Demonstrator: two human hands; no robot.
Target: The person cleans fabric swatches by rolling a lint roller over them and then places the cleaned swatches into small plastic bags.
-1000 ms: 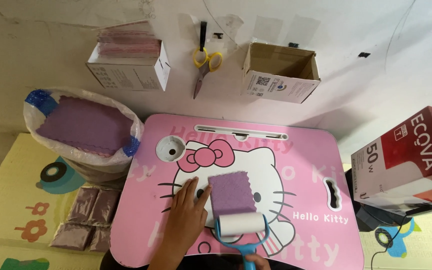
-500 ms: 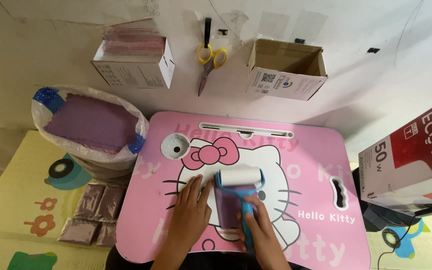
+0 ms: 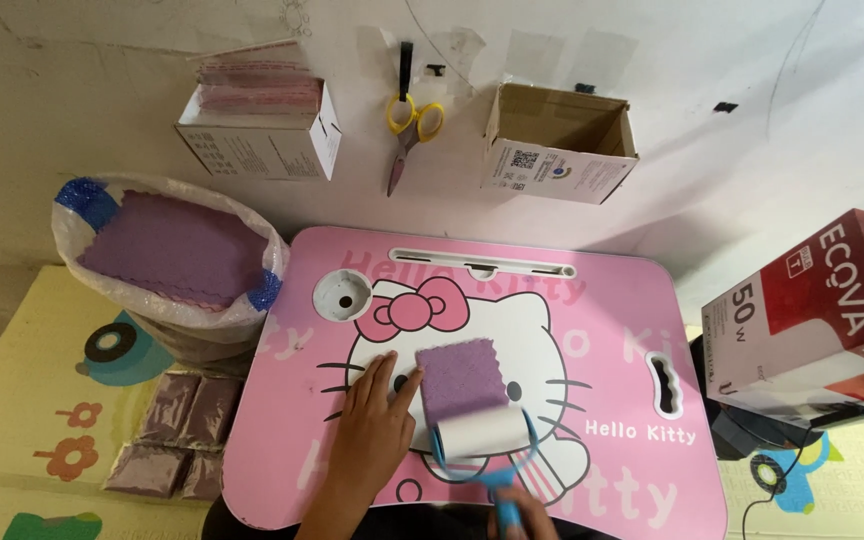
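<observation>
1. The purple cloth [image 3: 460,380] lay flat near the middle of the pink tabletop [image 3: 612,330].
2. The left hand [image 3: 377,430] pressed flat, fingers spread, touching the cloth's left edge.
3. The right hand [image 3: 522,510], at the tabletop's near edge, gripped the blue handle of a lint roller [image 3: 480,435] resting on the cloth's near end.

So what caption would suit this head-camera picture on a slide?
Left hand steadies a purple cloth square on a pink lap table while the right hand holds a blue-handled lint roller on it.
</observation>
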